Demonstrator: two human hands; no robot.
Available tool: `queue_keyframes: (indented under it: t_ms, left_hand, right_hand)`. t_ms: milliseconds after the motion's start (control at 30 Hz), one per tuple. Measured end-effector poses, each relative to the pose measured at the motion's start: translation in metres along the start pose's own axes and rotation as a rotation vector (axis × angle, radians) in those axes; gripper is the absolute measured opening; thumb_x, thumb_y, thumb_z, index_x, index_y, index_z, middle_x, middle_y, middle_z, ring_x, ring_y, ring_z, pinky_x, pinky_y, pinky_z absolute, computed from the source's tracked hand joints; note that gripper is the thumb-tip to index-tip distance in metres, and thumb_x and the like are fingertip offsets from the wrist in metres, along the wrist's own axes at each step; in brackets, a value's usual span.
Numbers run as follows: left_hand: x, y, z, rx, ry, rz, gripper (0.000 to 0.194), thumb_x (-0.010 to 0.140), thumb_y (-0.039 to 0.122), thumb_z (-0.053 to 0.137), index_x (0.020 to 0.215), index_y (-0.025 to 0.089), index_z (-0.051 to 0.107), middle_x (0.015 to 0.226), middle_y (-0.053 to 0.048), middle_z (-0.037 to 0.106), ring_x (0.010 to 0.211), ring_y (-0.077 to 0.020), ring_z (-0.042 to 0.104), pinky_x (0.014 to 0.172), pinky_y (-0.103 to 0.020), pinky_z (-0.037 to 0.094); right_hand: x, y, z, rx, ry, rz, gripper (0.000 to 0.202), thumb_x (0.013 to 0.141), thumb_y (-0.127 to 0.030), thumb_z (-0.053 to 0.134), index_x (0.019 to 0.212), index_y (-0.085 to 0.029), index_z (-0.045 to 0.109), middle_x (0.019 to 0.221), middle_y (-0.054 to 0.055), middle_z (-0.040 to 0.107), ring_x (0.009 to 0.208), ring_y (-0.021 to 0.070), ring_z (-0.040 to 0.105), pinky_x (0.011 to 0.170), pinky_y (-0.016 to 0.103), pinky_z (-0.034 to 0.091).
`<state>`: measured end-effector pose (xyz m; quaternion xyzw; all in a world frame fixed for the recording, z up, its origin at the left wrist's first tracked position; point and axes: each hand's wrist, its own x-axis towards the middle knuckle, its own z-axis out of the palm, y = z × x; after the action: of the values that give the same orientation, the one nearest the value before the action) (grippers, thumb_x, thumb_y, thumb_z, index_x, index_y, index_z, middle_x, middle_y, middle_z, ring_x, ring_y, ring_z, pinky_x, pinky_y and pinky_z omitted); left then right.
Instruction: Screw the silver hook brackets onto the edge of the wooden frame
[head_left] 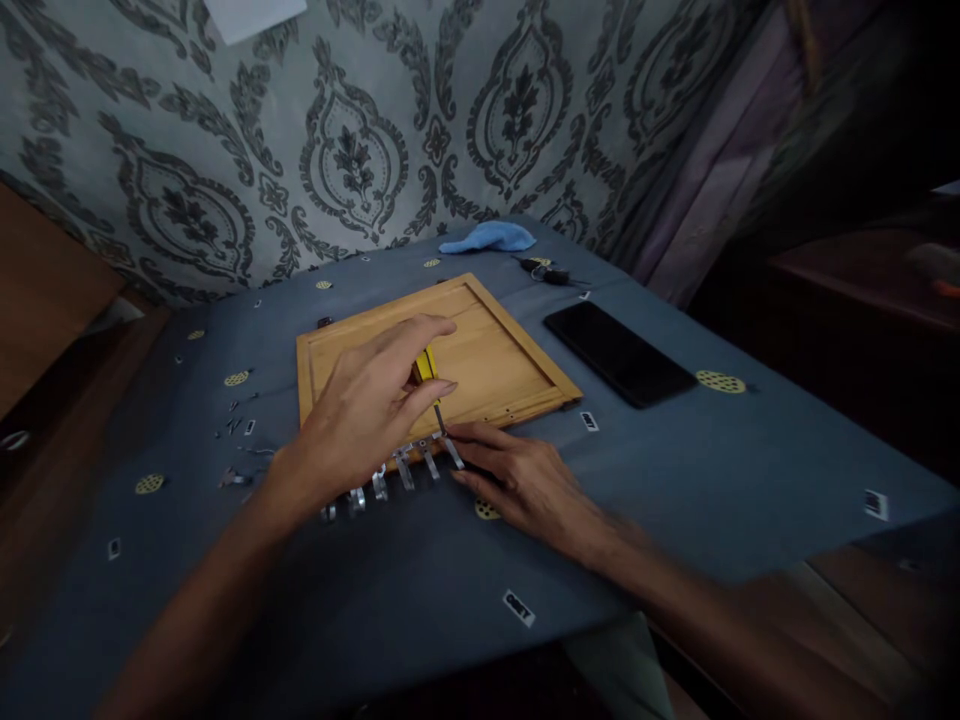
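A framed wooden panel lies on the blue patterned cloth. Along its near edge stands a row of small metal clips that stick out toward me. My left hand is closed on a yellow-handled screwdriver, whose shaft points down at the right end of the row. The fingertips of my right hand press beside the rightmost metal clip, steadying it at the panel's edge. The screw under the tip is too small to make out.
A black phone lies right of the panel. Behind it are a dark cord-like item and a blue cloth. Small screws and metal bits lie left of the panel. A patterned wall covering rises behind the table.
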<state>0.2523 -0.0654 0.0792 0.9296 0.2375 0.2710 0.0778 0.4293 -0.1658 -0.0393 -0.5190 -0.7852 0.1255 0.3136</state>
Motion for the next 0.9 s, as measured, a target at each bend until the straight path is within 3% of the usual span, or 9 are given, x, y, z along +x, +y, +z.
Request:
queue_keyframes:
  t_ms: [167,333,433,500,600,667,767,900]
  left_hand:
    - [0.001,-0.001,-0.001,-0.165,-0.014,-0.048,0.039,0.088,0.013,0.071,0.126,0.020,0.065,0.118,-0.004,0.074,0.098,-0.0195,0.071,0.086,-0.028,0.055]
    - [-0.003,-0.003,0.009,-0.609,-0.078,-0.243,0.028,0.097,0.023,0.060,0.125,0.020,0.061,0.096,-0.004,0.071,0.094,-0.0185,0.069,0.081,-0.028,0.052]
    - [-0.003,0.003,0.027,-0.896,0.050,-0.324,0.020,0.101,0.031,0.057,0.118,0.022,0.061,0.087,-0.001,0.066,0.089,-0.0157,0.064,0.088,-0.028,0.049]
    - [0.000,0.011,0.039,-1.058,0.189,-0.378,0.014,0.100,0.035,0.061,0.104,0.022,0.062,0.077,0.002,0.058,0.077,-0.0130,0.058,0.082,-0.026,0.049]
    - [0.012,0.023,0.050,-1.212,0.373,-0.461,0.032,0.094,0.040,0.071,0.076,0.020,0.053,0.063,0.006,0.041,0.056,-0.0081,0.040,0.059,-0.021,0.040]
    - [0.022,0.027,0.053,-1.251,0.432,-0.502,0.048,0.088,0.044,0.077,0.064,0.020,0.044,0.055,0.009,0.032,0.047,-0.0060,0.028,0.047,-0.020,0.028]
    - [0.032,0.026,0.054,-1.285,0.407,-0.537,0.063,0.081,0.051,0.082,0.054,0.020,0.034,0.046,0.010,0.024,0.040,-0.0043,0.018,0.039,-0.022,0.014]
    - [0.034,0.022,0.050,-1.325,0.232,-0.521,0.072,0.081,0.061,0.078,0.049,0.020,0.027,0.042,0.011,0.018,0.036,-0.0036,0.016,0.037,-0.022,0.013]
  right_hand:
    - [0.000,0.000,0.000,0.005,0.002,-0.001,0.032,0.101,-0.021,0.059,0.130,-0.022,0.072,0.133,0.010,0.071,0.110,0.0265,0.074,0.086,0.039,0.065]
    - [0.001,0.001,0.002,0.010,-0.005,-0.009,0.031,0.102,-0.022,0.058,0.129,-0.020,0.072,0.134,0.011,0.071,0.108,0.0257,0.075,0.087,0.038,0.064]
    - [0.001,0.001,0.002,-0.003,-0.005,-0.003,0.029,0.101,-0.023,0.059,0.126,-0.018,0.072,0.133,0.012,0.071,0.108,0.0261,0.075,0.086,0.037,0.064]
    - [0.001,0.001,0.002,-0.006,-0.003,-0.005,0.028,0.102,-0.024,0.059,0.125,-0.018,0.073,0.132,0.012,0.071,0.108,0.0258,0.075,0.087,0.037,0.063]
    - [0.001,0.001,0.002,-0.004,-0.015,-0.004,0.028,0.102,-0.025,0.057,0.126,-0.018,0.072,0.133,0.012,0.071,0.111,0.0260,0.074,0.088,0.038,0.063]
    - [0.002,0.000,0.001,-0.008,-0.029,0.010,0.029,0.102,-0.025,0.057,0.126,-0.018,0.071,0.133,0.012,0.071,0.112,0.0268,0.074,0.088,0.039,0.063]
    - [0.002,-0.001,0.001,-0.017,-0.039,0.028,0.029,0.101,-0.024,0.060,0.126,-0.016,0.071,0.134,0.012,0.071,0.111,0.0274,0.074,0.088,0.040,0.063]
    - [0.002,-0.002,0.001,-0.022,-0.035,0.035,0.028,0.101,-0.024,0.060,0.125,-0.019,0.072,0.134,0.011,0.071,0.111,0.0263,0.074,0.088,0.038,0.062]
